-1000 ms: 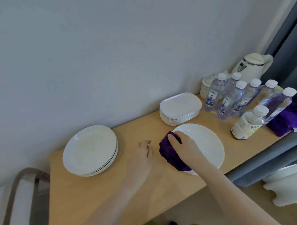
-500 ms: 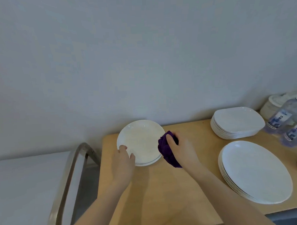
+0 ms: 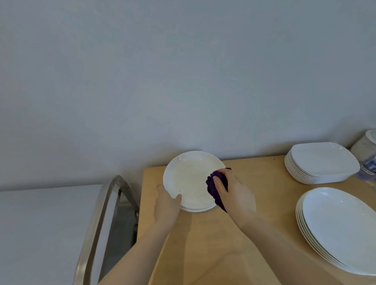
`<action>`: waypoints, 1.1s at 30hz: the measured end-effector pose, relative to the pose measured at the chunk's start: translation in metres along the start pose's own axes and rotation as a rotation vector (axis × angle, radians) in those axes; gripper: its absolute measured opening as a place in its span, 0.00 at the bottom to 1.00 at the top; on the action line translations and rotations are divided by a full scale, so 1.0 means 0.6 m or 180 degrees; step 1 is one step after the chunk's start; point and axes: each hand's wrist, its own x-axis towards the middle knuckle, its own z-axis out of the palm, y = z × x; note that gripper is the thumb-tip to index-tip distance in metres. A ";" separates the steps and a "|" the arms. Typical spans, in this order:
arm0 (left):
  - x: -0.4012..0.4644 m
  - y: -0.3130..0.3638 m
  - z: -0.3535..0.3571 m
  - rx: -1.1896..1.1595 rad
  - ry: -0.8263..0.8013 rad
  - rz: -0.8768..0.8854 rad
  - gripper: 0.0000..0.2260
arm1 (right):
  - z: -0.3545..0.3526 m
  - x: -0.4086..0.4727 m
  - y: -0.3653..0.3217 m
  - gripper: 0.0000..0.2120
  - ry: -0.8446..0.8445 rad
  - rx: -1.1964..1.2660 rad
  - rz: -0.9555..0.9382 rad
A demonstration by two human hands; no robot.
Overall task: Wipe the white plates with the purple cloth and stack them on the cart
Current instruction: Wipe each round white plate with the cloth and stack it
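Purple cloth (image 3: 217, 188), bunched in the right hand (image 3: 233, 194), sits at the right rim of the top round plate (image 3: 190, 180), the fingers curled round it. The left hand (image 3: 167, 203) takes that plate's near-left edge, thumb on the rim, fingers seemingly under it, though those are hidden. This plate tops a small round stack at the back left of the wooden table (image 3: 260, 214). Right of that stack, by the wall, stands a pile of squarish plates (image 3: 324, 161); right and nearer lies a pile of large oval plates (image 3: 345, 232). Left of the stack rises a metal rail (image 3: 100, 220), probably the cart's handle; no plates show there. I judge the wiping of this plate is only starting, with the stacking on the cart, and likely the other piles, left to do.
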 end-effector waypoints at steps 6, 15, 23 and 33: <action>0.001 0.002 0.009 -0.0315 0.0005 -0.0108 0.21 | 0.008 0.022 -0.001 0.11 -0.0051 -0.0590 -0.0200; -0.010 0.003 0.020 -0.0570 0.0130 -0.0057 0.21 | 0.003 0.042 0.006 0.24 -0.0321 -0.0366 0.0001; -0.013 0.012 0.011 -0.0412 0.0244 0.0078 0.20 | -0.004 0.025 0.008 0.37 -0.0766 -0.0734 -0.0419; -0.015 0.016 0.007 -0.0567 0.0083 -0.0053 0.19 | 0.000 0.015 0.022 0.38 -0.0971 -0.0878 -0.0811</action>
